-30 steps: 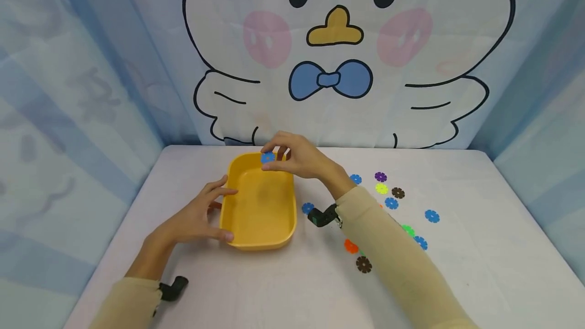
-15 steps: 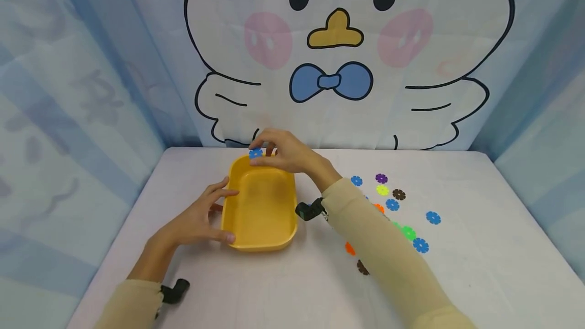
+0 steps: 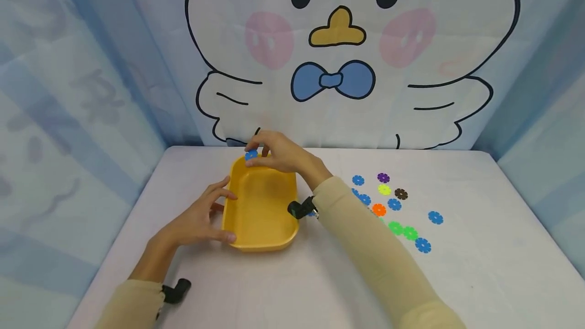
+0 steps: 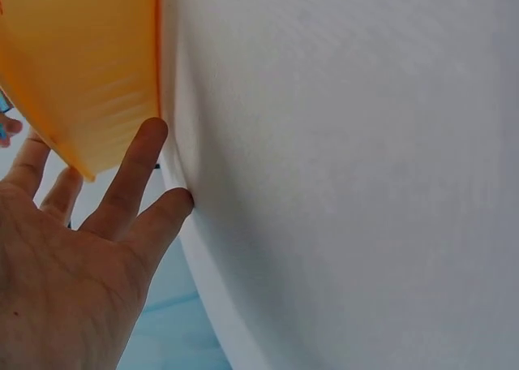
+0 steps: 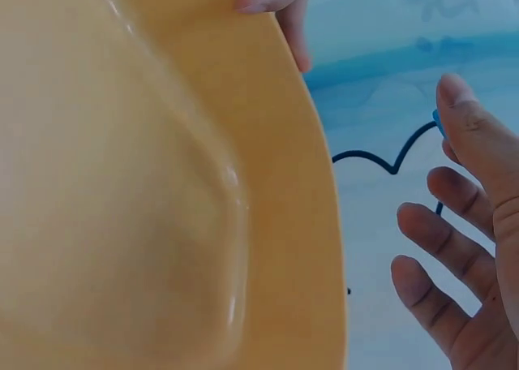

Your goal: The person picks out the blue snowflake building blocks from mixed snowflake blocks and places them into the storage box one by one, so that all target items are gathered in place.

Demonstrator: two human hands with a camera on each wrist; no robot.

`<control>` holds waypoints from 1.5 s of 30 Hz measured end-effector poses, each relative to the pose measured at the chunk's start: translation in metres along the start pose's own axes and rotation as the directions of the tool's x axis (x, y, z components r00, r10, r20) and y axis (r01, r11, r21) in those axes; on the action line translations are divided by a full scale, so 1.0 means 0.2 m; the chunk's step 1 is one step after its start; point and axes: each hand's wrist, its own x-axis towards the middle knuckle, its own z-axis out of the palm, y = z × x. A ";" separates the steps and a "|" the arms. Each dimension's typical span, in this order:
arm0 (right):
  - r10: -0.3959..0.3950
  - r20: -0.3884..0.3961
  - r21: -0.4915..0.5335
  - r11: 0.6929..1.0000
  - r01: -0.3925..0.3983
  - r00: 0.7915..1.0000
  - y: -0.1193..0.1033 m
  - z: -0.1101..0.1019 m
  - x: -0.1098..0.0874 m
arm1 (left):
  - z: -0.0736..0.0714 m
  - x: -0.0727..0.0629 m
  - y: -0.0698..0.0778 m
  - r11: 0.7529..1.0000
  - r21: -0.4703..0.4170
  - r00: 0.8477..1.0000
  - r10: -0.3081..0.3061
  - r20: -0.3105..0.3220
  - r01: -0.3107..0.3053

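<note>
A shallow yellow plastic basin [image 3: 261, 212] stands on the white table. My left hand [image 3: 194, 221] holds its left side, thumb and a finger over the rim, other fingers outside along the wall. In the left wrist view those spread fingers [image 4: 144, 155] lie beside the yellow wall. Above the basin's far rim my right hand [image 3: 285, 153] pinches a blue snowflake-shaped plastic disc [image 3: 251, 155] between thumb and finger. A blue sliver of that disc [image 5: 439, 123] peeks out behind the thumb in the right wrist view, where the other fingers are spread.
Right of the basin lie several notched discs: a purple disc [image 3: 383, 177], a yellow disc [image 3: 384, 190], a brown disc [image 3: 400, 194], an orange disc [image 3: 379, 209], green discs [image 3: 410, 233] and blue discs [image 3: 435, 217]. My right sleeve [image 3: 365, 242] covers part of that area. A printed curtain [image 3: 338, 116] hangs behind.
My right hand has moved left along the basin's far rim, carrying the blue disc, and slows. More scattered discs show past the sleeve. The left hand stays on the basin.
</note>
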 end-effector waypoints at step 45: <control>0.201 0.204 -0.164 0.972 -0.169 0.958 0.17 0.32 0.10 | -0.02 0.03 0.04 0.997 0.065 0.999 -0.039 0.011 0.038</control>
